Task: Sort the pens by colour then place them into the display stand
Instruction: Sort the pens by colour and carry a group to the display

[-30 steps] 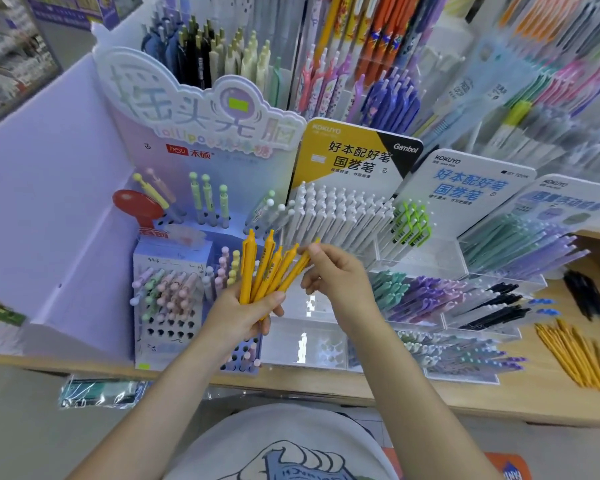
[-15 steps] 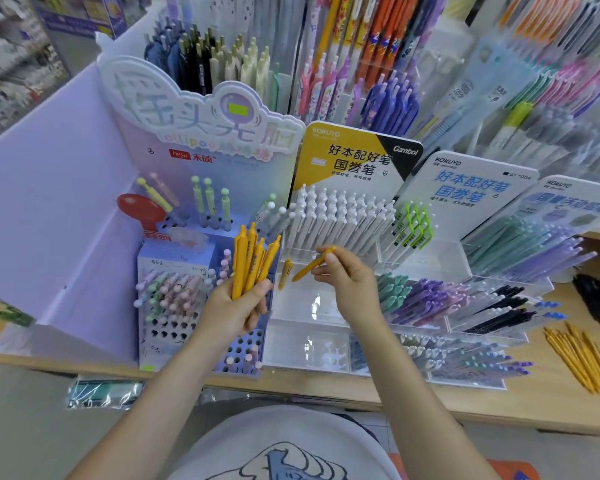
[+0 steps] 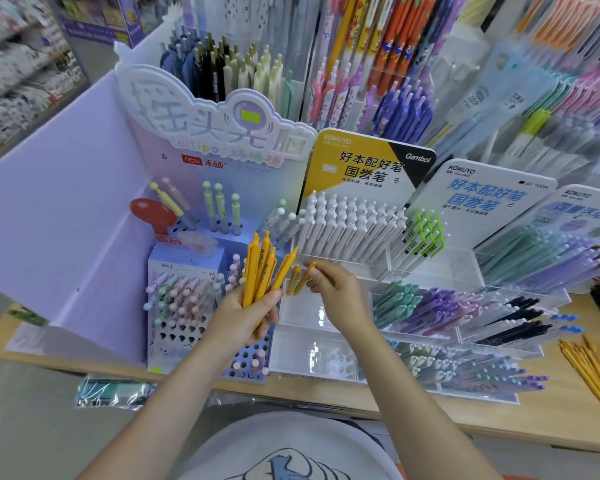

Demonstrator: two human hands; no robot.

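hands come first, nearest the camera, above a pale shirt with a blue print. left hand (image 3: 246, 315) is clenched round a fan of yellow pens (image 3: 262, 271), their clicker ends up and tilted a little to the right. right hand (image 3: 336, 289) pinches a single yellow pen (image 3: 303, 277) at its upper end, its lower end dipping into the near-left compartment of the clear acrylic stand (image 3: 312, 341); another yellow pen (image 3: 293, 278) stands just beside it, seemingly already in that compartment.

by the look of it the sorting of this colour is done and the placing is under way, pen by pen. the next move calls for letting the pinched pen slide down to lean beside its neighbour, clip the same way, then drawing one more from the fan without loosening the rest.

beyond the hands, the stand's other compartments hold teal, purple, black and blue pens (image 3: 465, 306), with white pens (image 3: 347, 223) and green-clipped ones (image 3: 425, 233) in the row behind. to the left stands a lilac peg stand (image 3: 187, 271) with pastel pens. all rests on a light wooden counter (image 3: 551, 427), where more loose yellow pens (image 3: 593, 372) lie at the right and a dark bundle further back. behind are printed header cards (image 3: 361, 164), then crowded racks of pens; a blurred shop aisle at far left.
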